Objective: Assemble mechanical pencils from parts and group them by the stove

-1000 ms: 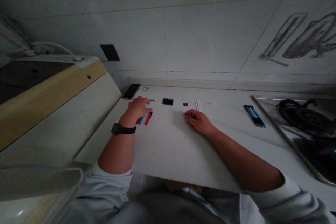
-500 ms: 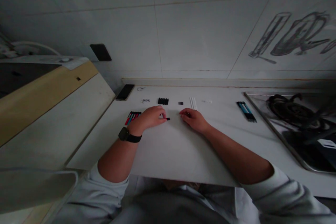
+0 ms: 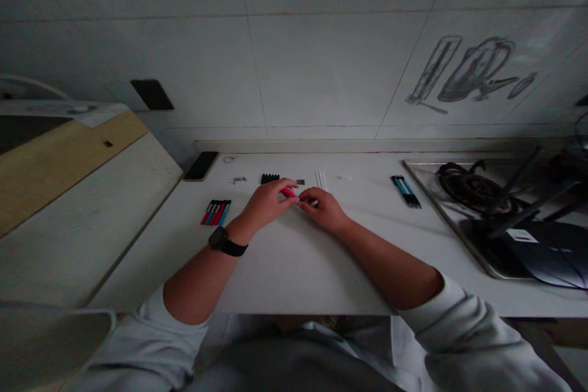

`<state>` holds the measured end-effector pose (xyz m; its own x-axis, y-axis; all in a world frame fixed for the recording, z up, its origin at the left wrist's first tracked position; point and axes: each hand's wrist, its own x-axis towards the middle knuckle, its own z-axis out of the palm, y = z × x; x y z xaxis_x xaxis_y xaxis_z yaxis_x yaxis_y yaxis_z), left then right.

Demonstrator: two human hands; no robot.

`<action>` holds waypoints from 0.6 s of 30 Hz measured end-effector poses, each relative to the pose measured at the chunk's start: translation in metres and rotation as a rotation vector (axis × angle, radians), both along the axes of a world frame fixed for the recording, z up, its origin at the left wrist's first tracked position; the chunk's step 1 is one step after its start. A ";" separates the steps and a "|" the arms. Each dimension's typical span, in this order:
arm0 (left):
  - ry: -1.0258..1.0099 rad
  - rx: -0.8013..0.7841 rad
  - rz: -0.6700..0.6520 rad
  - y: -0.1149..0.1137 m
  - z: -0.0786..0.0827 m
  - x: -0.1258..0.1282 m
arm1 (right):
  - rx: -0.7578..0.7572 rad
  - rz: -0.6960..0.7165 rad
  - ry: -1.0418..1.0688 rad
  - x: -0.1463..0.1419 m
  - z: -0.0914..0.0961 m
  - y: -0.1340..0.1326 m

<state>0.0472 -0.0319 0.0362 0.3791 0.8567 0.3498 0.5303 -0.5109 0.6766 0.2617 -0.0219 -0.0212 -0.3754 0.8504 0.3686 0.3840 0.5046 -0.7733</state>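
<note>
While your left hand [image 3: 266, 202] pinches a red barrel [image 3: 288, 192] at the centre of the frame, its grip narrow around it, your right hand [image 3: 324, 208] meets it from the other side, fingers curled; I cannot tell whether that grip holds anything.

At right, a white label [image 3: 522, 235] sits on a black flat object [image 3: 551, 257] by the stove [image 3: 468, 184], its print too small to read. Grey line drawings [image 3: 473, 73] mark the wall [image 3: 321, 73] at upper right.

Your surface [image 3: 285, 269] ends at a front edge crossing the lower frame, the wall behind, a slanting cabinet [image 3: 124, 196] at left and the stove's metal rim at right. You have a broad stretch between your forearms, down to that front edge. Red and blue barrels [image 3: 215, 212] lie side by side at centre left; black pieces [image 3: 270, 178] and white tubes [image 3: 321, 180] sit just beyond your hands. Blue-and-black pens [image 3: 406, 191] lie well apart, near the rim.
</note>
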 end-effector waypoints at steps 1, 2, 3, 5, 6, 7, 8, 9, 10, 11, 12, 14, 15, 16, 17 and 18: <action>-0.097 -0.036 0.016 0.002 -0.001 0.003 | 0.009 -0.008 0.017 0.000 0.000 0.000; -0.191 -0.077 0.026 0.005 -0.003 0.007 | 0.014 -0.019 0.036 0.000 0.000 0.001; -0.268 -0.123 0.029 0.007 -0.006 0.011 | 0.012 -0.030 0.052 0.000 0.000 0.001; -0.369 -0.225 0.025 0.011 -0.014 0.019 | -0.007 -0.053 0.076 0.000 0.000 0.001; -0.409 -0.275 0.020 0.013 -0.019 0.022 | -0.019 -0.061 0.079 0.000 0.000 0.001; -0.463 -0.319 0.024 0.013 -0.023 0.025 | -0.031 -0.068 0.077 0.000 -0.001 0.001; -0.525 -0.360 0.036 0.014 -0.028 0.026 | -0.039 -0.077 0.073 0.000 -0.001 0.001; -0.593 -0.401 0.058 0.014 -0.032 0.027 | -0.042 -0.083 0.064 0.000 -0.001 0.001; -0.660 -0.443 0.087 0.014 -0.036 0.026 | -0.040 -0.087 0.048 0.000 -0.002 0.001; -0.713 -0.486 0.112 0.014 -0.039 0.025 | -0.037 -0.088 0.029 0.001 -0.003 0.002; -0.751 -0.526 0.129 0.014 -0.041 0.022 | -0.034 -0.090 0.012 0.001 -0.004 0.002; -0.760 -0.581 0.134 0.014 -0.044 0.016 | -0.033 -0.104 -0.019 0.003 -0.006 0.003; -0.711 -0.600 0.118 0.015 -0.045 0.013 | -0.036 -0.121 -0.030 0.003 -0.006 0.004; -0.627 -0.608 0.093 0.015 -0.046 0.011 | -0.040 -0.142 -0.036 0.004 -0.007 0.005; -0.528 -0.600 0.074 0.016 -0.046 0.009 | -0.044 -0.163 -0.039 0.004 -0.007 0.006; -0.434 -0.584 0.063 0.016 -0.046 0.008 | -0.047 -0.179 -0.041 0.005 -0.007 0.006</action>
<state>0.0555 -0.0163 -0.0096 0.2538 0.9652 -0.0632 0.1694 0.0200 0.9854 0.2663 -0.0154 -0.0278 -0.2303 0.9210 0.3140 0.4962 0.3888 -0.7763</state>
